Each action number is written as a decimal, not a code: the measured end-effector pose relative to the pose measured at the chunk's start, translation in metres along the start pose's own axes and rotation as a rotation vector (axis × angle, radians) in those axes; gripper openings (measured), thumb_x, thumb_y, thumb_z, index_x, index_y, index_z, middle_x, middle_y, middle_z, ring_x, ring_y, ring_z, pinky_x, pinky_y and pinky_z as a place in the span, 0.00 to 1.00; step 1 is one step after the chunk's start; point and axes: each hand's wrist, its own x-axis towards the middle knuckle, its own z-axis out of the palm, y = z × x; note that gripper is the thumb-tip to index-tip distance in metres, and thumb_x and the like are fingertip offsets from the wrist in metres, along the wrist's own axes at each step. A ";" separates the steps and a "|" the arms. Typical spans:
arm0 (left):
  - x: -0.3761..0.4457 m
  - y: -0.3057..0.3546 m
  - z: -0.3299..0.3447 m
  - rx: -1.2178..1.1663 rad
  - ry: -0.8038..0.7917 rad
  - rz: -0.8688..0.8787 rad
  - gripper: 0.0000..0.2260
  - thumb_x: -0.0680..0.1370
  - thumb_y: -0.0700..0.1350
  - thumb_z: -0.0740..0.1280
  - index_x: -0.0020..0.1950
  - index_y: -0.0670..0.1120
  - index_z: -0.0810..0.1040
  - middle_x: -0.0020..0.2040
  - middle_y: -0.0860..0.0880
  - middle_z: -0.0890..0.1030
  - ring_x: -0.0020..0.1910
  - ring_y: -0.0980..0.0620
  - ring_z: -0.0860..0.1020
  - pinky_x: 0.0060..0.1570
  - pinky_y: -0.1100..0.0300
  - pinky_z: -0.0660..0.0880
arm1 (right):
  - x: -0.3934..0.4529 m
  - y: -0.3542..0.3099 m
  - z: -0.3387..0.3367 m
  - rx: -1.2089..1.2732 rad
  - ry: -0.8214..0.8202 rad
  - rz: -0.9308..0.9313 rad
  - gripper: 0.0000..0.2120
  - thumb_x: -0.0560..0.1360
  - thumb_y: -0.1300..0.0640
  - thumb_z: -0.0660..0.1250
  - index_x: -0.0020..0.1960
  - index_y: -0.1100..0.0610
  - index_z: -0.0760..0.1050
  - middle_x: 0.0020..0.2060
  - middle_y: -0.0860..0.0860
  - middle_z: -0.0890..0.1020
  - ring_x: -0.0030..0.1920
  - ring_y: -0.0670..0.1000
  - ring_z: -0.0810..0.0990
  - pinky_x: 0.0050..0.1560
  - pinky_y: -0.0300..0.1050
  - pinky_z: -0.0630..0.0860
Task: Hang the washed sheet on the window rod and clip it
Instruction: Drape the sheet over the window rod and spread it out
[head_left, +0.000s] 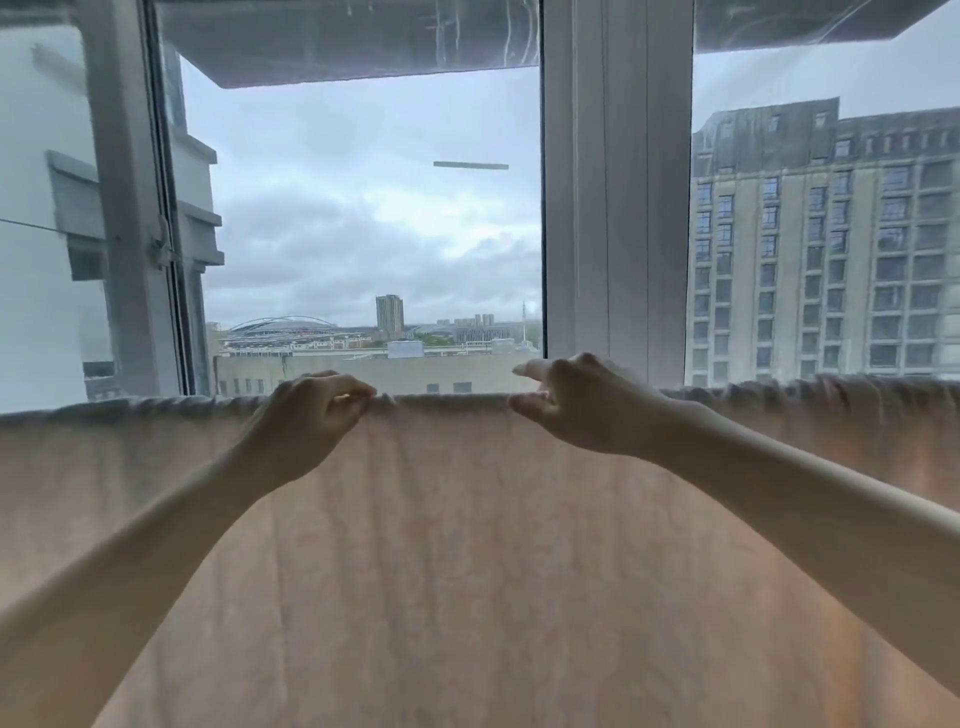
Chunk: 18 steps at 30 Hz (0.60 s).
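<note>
Now the sheet (467, 545) hangs with its top fold running left to right; left hand (306, 415) pinches that fold; right hand (576, 410) spread just above it.

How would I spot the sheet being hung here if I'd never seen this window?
Find the wide white window frame post in the middle. Below it, a pale pinkish sheet drapes across the whole width, its top edge bunched along a horizontal line. The left hand pinches that edge; the right hand hovers open beside it.
</note>
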 end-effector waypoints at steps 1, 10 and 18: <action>-0.001 -0.008 -0.003 -0.053 0.020 -0.025 0.06 0.76 0.44 0.70 0.52 0.48 0.84 0.48 0.52 0.84 0.47 0.53 0.81 0.52 0.56 0.76 | 0.004 -0.008 0.004 -0.055 -0.022 0.038 0.22 0.79 0.40 0.57 0.64 0.54 0.73 0.52 0.55 0.82 0.50 0.55 0.81 0.52 0.51 0.77; -0.005 -0.012 0.007 -0.391 0.239 -0.126 0.06 0.75 0.37 0.70 0.45 0.48 0.83 0.38 0.52 0.82 0.39 0.62 0.78 0.41 0.70 0.73 | 0.008 -0.031 0.025 -0.147 0.178 0.106 0.12 0.81 0.52 0.60 0.44 0.54 0.79 0.34 0.54 0.81 0.36 0.57 0.80 0.42 0.51 0.79; -0.040 -0.013 0.008 -0.281 0.326 0.213 0.01 0.75 0.39 0.71 0.44 0.43 0.82 0.41 0.52 0.81 0.44 0.54 0.78 0.48 0.60 0.72 | -0.017 -0.059 0.060 0.002 0.381 -0.047 0.14 0.78 0.54 0.63 0.60 0.56 0.79 0.65 0.54 0.76 0.71 0.66 0.66 0.68 0.72 0.56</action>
